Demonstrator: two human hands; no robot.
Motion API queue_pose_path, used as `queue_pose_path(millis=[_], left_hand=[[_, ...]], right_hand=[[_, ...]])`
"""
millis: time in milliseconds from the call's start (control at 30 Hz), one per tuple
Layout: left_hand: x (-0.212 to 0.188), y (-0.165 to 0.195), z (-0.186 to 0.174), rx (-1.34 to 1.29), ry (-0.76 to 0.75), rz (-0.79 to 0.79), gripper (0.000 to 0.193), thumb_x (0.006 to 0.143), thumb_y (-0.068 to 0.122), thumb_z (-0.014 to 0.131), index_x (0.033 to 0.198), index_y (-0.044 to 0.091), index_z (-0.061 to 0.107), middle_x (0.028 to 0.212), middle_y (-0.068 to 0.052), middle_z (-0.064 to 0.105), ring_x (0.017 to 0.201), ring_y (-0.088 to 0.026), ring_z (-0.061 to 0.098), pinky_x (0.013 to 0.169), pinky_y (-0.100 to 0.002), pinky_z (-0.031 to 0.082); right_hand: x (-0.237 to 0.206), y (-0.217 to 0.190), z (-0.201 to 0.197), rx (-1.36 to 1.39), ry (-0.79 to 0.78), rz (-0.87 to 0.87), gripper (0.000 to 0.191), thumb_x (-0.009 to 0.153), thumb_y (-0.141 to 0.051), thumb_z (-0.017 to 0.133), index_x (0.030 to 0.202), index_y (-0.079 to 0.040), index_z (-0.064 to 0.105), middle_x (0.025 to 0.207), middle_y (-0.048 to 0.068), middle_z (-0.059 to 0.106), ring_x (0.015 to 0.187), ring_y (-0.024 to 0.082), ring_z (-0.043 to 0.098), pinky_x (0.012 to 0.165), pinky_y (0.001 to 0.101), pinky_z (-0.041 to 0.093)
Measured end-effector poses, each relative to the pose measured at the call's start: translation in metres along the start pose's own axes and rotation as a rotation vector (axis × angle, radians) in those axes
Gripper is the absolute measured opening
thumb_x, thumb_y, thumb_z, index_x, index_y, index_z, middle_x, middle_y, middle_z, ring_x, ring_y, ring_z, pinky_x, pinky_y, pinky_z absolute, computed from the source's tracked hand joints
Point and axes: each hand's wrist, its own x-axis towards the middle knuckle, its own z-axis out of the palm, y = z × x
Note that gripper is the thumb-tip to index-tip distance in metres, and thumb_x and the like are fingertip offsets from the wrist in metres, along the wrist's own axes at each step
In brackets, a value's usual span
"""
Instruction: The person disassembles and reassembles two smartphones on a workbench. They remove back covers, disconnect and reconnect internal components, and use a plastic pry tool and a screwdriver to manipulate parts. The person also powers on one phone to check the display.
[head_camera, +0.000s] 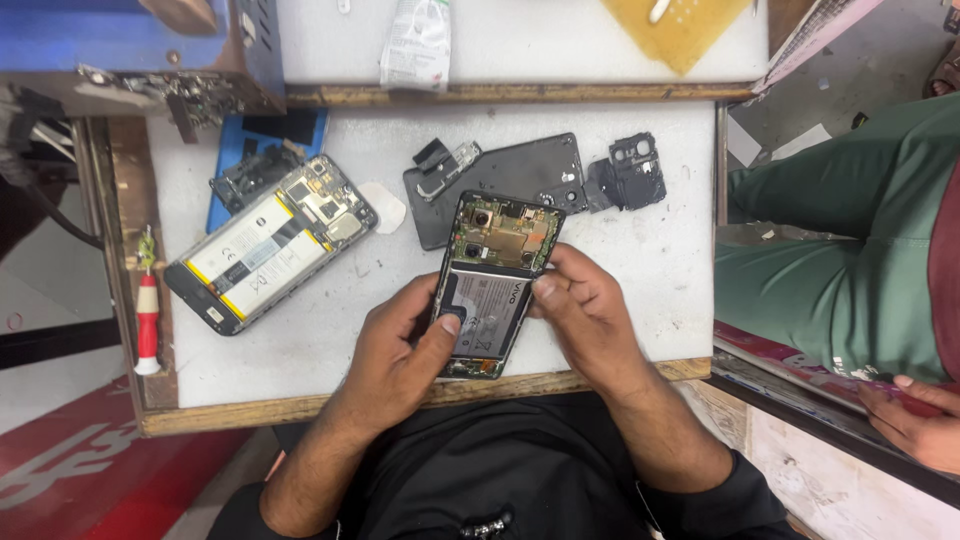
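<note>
Both hands grip the opened phone (492, 283), a slim rectangle on the scuffed white board (660, 260): left hand (400, 345) thumb pressing its glossy grey battery, right hand (585, 310) fingers pinching the edge. Left of it lies 1 second gutted phone (270, 243); just behind, a matte black back cover (510, 175).

Two opened phones: one (495, 285) between the hands, one (270, 243) lying left on the bench (660, 270). One dark back cover (510, 180), one camera frame (635, 172), one red-handled screwdriver (148, 315).

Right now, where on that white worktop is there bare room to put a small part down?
Bare patches: right of the right hand, below the camera frame; and between the second opened phone and the left hand. The black back cover and blue mat crowd the top.
</note>
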Motion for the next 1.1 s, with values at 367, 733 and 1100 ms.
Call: queue_pose_path(millis=[367, 733, 1100], left_hand=[[0.001, -0.0034, -0.0024, 0.203, -0.022, 0.09, 0.038, 0.105, 0.016, 0.055, 0.138, -0.004, 0.056, 0.115, -0.016, 0.072, 0.106, -0.02, 0.072, 0.091, -0.033, 0.058], [0.0015, -0.0019, -0.0009, 0.278, -0.029, 0.095, 0.036, 0.104, 0.017, 0.056, 0.135, -0.002, 0.059, 0.111, -0.015, 0.072, 0.101, -0.02, 0.073, 0.087, -0.033, 0.059], [0.0005, -0.0055, -0.0006, 0.318, -0.032, 0.142, 0.036, 0.103, 0.016, 0.057, 0.134, -0.002, 0.059, 0.112, -0.015, 0.072, 0.103, -0.022, 0.073, 0.09, -0.035, 0.059]], right_hand=[[0.0001, 0.0038, 0.0015, 0.065, 0.042, -0.006, 0.039, 0.11, -0.018, 0.057, 0.138, 0.01, 0.057, 0.108, 0.011, 0.073, 0.1, 0.012, 0.066, 0.091, 0.0319, 0.055], [-0.0008, 0.0061, 0.0041, 0.052, 0.093, -0.012, 0.035, 0.108, -0.013, 0.058, 0.135, 0.01, 0.058, 0.106, 0.012, 0.073, 0.099, 0.012, 0.067, 0.091, 0.0326, 0.057], [-0.001, 0.0079, 0.003, 0.052, 0.112, -0.028, 0.033, 0.105, -0.007, 0.057, 0.132, 0.011, 0.058, 0.102, 0.011, 0.073, 0.096, 0.012, 0.067, 0.087, 0.0313, 0.057]])
